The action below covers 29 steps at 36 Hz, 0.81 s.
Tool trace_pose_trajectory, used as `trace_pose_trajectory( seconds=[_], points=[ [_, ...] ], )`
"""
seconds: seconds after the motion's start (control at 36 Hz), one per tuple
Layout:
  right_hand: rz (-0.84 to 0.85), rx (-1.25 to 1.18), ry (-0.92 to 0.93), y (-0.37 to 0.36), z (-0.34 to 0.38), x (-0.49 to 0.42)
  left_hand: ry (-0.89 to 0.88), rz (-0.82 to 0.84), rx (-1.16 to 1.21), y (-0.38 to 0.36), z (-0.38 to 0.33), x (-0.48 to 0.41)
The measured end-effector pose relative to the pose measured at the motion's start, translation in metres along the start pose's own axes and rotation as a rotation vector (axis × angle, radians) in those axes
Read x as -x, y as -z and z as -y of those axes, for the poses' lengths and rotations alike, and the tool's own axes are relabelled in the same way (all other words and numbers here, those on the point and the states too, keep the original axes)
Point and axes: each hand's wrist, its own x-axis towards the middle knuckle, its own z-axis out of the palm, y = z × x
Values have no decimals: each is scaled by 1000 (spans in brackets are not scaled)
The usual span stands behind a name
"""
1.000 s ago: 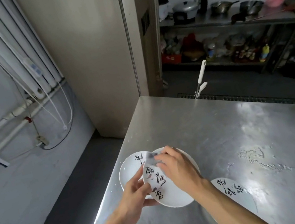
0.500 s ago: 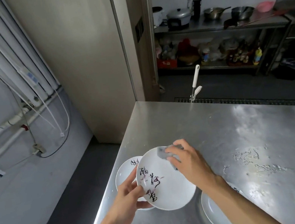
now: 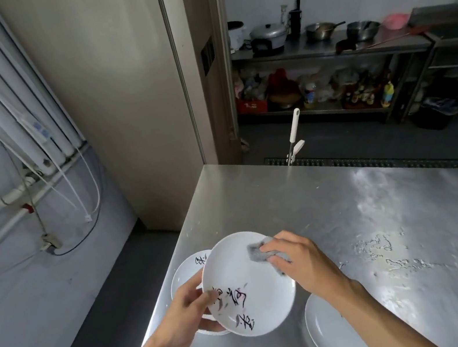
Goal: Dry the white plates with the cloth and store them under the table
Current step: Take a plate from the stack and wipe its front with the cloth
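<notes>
My left hand (image 3: pixel 185 312) grips the left rim of a white plate (image 3: pixel 247 283) with dark brush lettering, held tilted above the steel table (image 3: pixel 351 213). My right hand (image 3: pixel 301 261) presses a small grey cloth (image 3: pixel 261 251) against the plate's upper right inside. A second white plate (image 3: pixel 187 267) with lettering lies on the table behind the held one, mostly hidden. A third white plate (image 3: pixel 332 332) lies at the near right, partly covered by my right forearm.
Water marks (image 3: pixel 388 249) spot the table to the right. A white-handled tool (image 3: pixel 293 137) stands beyond the table's far edge. Shelves (image 3: pixel 322 52) with pots line the back wall. The floor drops away left of the table's edge (image 3: pixel 163 295).
My right hand with the cloth has slid from the plate's top toward its upper right. The plate has tipped flatter and the view has shifted left.
</notes>
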Motion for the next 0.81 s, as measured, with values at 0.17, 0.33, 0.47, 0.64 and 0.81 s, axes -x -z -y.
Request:
trace_pose_trajectory(
  seconds=[0.17, 0.33, 0.47, 0.64, 0.81],
  points=[
    [-62, 65, 99, -8, 20, -11, -29, 27, -48, -23, 0, 4],
    [-119, 145, 149, -2, 5, 1, -60, -13, -27, -4, -4, 8],
    [-110, 60, 77, -8, 7, -3, -39, -4, -18, -19, 1, 13],
    [51, 30, 204, 5, 17, -1, 1, 38, -48, -17, -11, 12],
    [15, 53, 238, 9, 22, 1, -36, 102, -84, -10, -20, 10]
  ],
)
